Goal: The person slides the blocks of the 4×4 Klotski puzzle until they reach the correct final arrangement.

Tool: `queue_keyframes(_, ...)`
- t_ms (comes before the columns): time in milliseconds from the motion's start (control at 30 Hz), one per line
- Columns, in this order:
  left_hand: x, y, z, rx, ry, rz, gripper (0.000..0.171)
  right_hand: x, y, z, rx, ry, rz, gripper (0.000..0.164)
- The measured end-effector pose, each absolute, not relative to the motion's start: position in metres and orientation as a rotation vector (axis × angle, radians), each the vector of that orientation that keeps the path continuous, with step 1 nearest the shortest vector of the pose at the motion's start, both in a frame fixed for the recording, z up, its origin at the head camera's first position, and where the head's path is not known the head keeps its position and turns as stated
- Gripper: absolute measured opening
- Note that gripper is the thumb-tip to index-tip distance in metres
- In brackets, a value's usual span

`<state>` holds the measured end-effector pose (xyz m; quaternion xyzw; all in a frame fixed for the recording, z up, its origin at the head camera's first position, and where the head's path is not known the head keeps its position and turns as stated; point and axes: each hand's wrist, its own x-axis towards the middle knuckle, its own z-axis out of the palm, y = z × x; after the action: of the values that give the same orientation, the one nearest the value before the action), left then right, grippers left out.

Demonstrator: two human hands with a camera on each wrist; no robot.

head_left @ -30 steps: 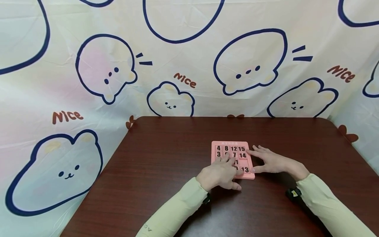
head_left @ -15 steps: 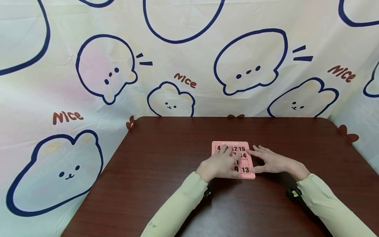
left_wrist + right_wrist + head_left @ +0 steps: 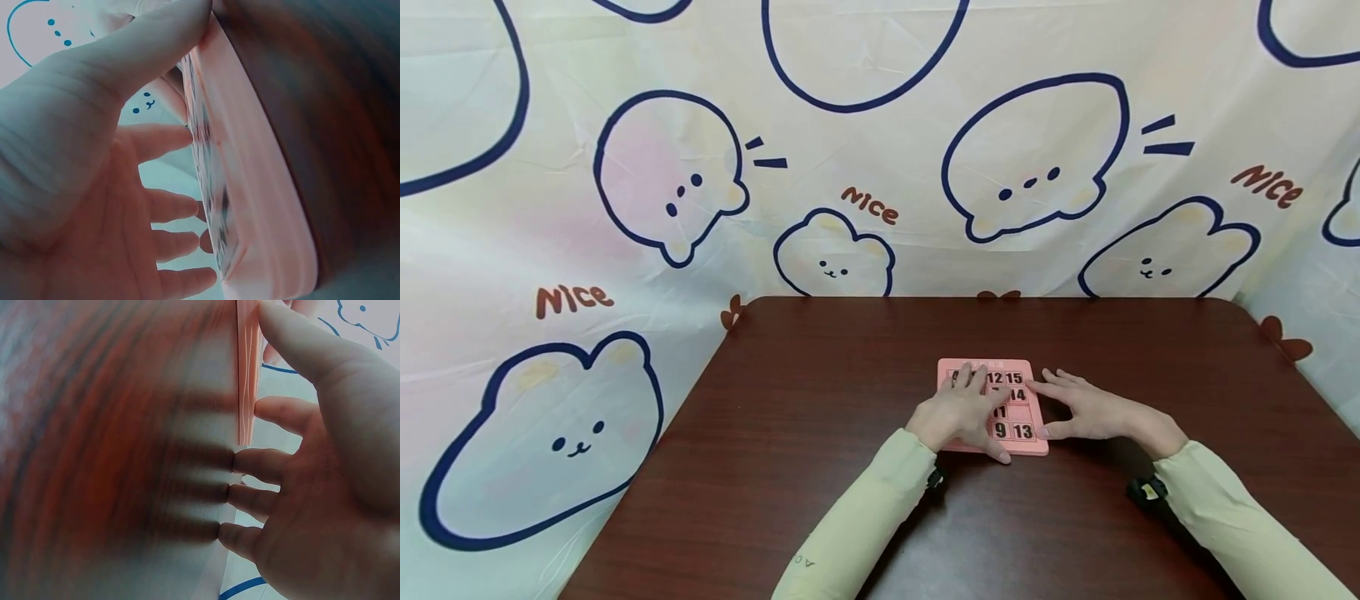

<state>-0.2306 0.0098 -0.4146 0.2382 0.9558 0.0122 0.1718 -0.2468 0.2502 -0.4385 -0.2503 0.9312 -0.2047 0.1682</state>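
Observation:
A pink number slide puzzle (image 3: 1019, 411) with black-numbered tiles lies flat on the table. The numbers 12, 15, 14, 9 and 13 can be read, and one gap shows in the right column. My left hand (image 3: 957, 414) is spread over its left part, hiding several tiles. In the left wrist view, those fingers are extended at the tile face, with the thumb by the puzzle's side (image 3: 262, 187). My right hand (image 3: 1093, 412) rests at the right edge, its thumb and index finger against the frame. In the right wrist view, its other fingertips touch the tabletop.
The dark brown wooden table (image 3: 820, 375) extends around the puzzle on all sides. Behind it hangs a pale cloth (image 3: 910, 150) printed with cartoon bears. A dark band (image 3: 1148, 490) sits at the right wrist below the light green sleeve.
My left hand has shifted forward over the upper left tiles, and its thumb has moved from the tiles to the front edge. My right hand and the puzzle stay in place.

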Motion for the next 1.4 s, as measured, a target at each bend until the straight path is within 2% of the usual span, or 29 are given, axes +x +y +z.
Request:
queue_keyframes(533,-0.228,0.012,-0.417,0.739,2.708,-0.053,0.095,-0.244,0.25,-0.439,-0.693,2.639,-0.613,0.091)
queue_keyframes(1067,-0.218,0.011,-0.406,0.878,2.714,-0.08,0.054,-0.246,0.25,-0.439,-0.712,2.646,-0.614,0.091)
queue_keyframes(1167,-0.222,0.009,-0.403,0.835,2.701,0.013,0.058,-0.247,0.25,-0.437,-0.711,2.644,-0.609,0.091)
queue_keyframes(1400,-0.237,0.006,-0.399,0.744,2.688,0.17,0.088,-0.246,0.249,-0.437,-0.706,2.64,-0.598,0.089)
